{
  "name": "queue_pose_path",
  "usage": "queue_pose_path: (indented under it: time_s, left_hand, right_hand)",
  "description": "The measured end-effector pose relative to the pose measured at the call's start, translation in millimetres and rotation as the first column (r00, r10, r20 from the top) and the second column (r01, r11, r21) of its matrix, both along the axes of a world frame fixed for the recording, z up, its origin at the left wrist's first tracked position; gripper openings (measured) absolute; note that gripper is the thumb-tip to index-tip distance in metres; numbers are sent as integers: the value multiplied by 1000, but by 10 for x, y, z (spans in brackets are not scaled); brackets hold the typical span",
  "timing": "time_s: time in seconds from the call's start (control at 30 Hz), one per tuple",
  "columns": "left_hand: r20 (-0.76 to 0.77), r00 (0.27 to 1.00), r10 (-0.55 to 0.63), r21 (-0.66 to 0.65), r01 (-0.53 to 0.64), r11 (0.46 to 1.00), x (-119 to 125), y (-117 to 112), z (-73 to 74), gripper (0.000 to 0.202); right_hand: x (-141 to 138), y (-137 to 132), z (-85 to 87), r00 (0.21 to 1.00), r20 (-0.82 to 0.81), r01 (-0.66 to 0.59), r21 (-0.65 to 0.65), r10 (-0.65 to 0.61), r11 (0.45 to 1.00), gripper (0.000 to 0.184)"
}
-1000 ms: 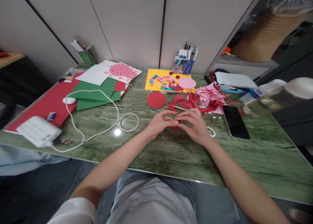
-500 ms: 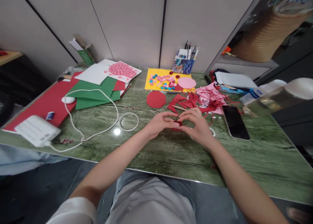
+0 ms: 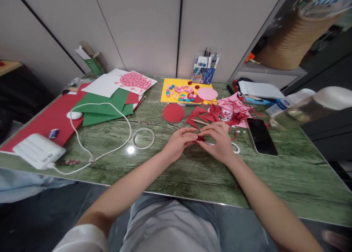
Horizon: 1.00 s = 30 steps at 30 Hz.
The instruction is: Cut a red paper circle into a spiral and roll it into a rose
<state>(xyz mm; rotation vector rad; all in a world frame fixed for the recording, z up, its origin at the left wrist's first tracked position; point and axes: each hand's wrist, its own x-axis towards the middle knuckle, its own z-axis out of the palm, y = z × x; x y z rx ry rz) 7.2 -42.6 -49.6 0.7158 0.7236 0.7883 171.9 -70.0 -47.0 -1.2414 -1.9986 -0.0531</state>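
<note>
My left hand (image 3: 178, 141) and my right hand (image 3: 219, 142) meet over the green table (image 3: 192, 171), fingertips pinched together on a small piece of red paper (image 3: 200, 138). Both hands are closed on it. Just behind them lie red paper scraps (image 3: 209, 115), a thin wooden stick (image 3: 201, 122) and a red paper circle (image 3: 173, 112). Much of the small red piece is hidden by my fingers.
A yellow sheet (image 3: 167, 92) with small coloured paper bits, a pink circle (image 3: 207, 93), pink scraps (image 3: 231, 107), a black phone (image 3: 261, 136), a tape ring (image 3: 143, 138), a white power bank (image 3: 38, 151) with cable, green (image 3: 106, 103) and red sheets (image 3: 44, 122), a pen holder (image 3: 205, 69).
My hands stay together, working the small red piece with slight finger shifts. The view has drifted a little, so everything sits slightly further left.
</note>
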Motion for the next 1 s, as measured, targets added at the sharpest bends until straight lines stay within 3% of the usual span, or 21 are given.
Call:
queue_pose_path:
  time_s: [0.17, 0.3, 0.5, 0.7, 0.87, 0.93, 1.0]
  left_hand:
    - [-24, 1000, 18, 15, -18, 1000, -5, 14, -36, 37]
    - [-102, 995, 7, 83, 1, 997, -40, 82, -42, 43]
    - [-227, 965, -133, 184, 177, 967, -118, 162, 34, 48]
    - [-325, 917, -231, 278, 326, 904, -197, 197, 84, 43]
    - [-389, 872, -298, 313, 429, 848, -245, 236, 88, 43]
    - [-354, 882, -311, 291, 420, 859, -231, 222, 87, 42]
    - [-270, 921, -279, 242, 345, 907, -186, 175, 80, 41]
  right_hand:
    - [-3, -2, -18, 1000, 24, 18, 9, -18, 1000, 10]
    - [39, 8, 23, 997, 16, -71, -86, 73, 994, 16]
    - [56, 11, 62, 994, -32, -110, -148, 107, 983, 14]
    - [18, 2, 38, 992, -58, -124, -184, 115, 975, 13]
    - [19, -10, 29, 981, -30, -194, -247, 192, 949, 12]
    - [30, -12, 37, 976, -28, -215, -258, 215, 942, 12]
    - [44, -9, 47, 980, -31, -199, -240, 197, 950, 11]
